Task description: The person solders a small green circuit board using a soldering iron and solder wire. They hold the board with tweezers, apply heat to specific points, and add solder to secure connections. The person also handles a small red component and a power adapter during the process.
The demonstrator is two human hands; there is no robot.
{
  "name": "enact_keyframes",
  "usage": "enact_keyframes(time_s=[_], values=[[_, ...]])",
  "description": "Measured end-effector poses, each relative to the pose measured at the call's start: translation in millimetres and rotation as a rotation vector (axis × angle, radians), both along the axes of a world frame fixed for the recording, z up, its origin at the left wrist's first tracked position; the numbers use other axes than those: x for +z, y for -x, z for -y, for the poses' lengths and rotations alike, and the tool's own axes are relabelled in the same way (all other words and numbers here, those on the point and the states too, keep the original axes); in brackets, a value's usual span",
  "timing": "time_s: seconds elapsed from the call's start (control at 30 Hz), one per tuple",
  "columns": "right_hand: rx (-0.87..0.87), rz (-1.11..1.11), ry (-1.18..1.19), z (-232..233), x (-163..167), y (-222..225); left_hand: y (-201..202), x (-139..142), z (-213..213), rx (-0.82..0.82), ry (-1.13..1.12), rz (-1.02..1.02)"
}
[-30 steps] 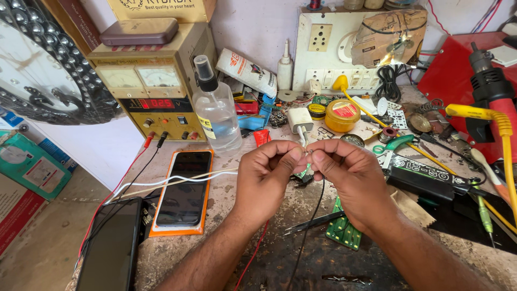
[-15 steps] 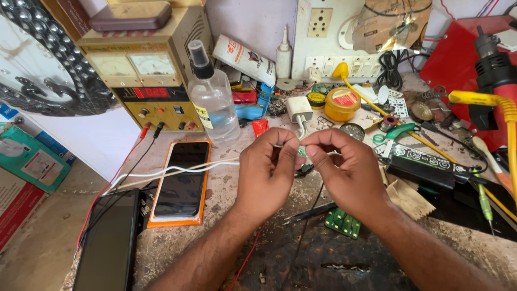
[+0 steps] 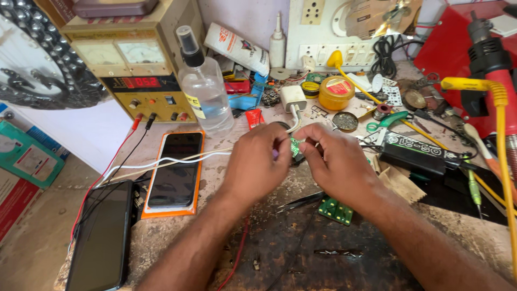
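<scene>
Hands shifted slightly left vs before; left hand [image 3: 253,164] & right hand [image 3: 336,161] each grip small green board [image 3: 295,146].

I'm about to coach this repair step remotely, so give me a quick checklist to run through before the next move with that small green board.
1. Both hands on the board: ok, left hand and right hand pinch the small green board.
2. Board visible: not ok, mostly hidden by fingers.
3. Tweezers in reach: ok, below the hands.
4. Spray bottle upright: ok.
5. White cable off the phone: not ok, it crosses it.
6. Solder joints sound: cannot tell.
</scene>
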State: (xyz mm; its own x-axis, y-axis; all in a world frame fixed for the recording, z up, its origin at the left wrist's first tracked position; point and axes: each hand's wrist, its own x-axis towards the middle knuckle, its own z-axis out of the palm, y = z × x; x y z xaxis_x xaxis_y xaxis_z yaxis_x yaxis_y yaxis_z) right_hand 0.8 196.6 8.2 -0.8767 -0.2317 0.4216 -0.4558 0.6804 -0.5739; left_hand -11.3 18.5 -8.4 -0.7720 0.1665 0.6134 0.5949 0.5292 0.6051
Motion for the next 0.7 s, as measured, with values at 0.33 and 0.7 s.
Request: enact_keyframes(time_s=[0.33, 0.7], values=[[-0.127, 0.442, -0.224, -35, 25, 19, 3, 9, 17, 0.260, 0.371, 0.287], [0.141, 0.702, 0.110, -41, 31, 16, -1, 5, 11, -0.029, -0.009, 0.238]])
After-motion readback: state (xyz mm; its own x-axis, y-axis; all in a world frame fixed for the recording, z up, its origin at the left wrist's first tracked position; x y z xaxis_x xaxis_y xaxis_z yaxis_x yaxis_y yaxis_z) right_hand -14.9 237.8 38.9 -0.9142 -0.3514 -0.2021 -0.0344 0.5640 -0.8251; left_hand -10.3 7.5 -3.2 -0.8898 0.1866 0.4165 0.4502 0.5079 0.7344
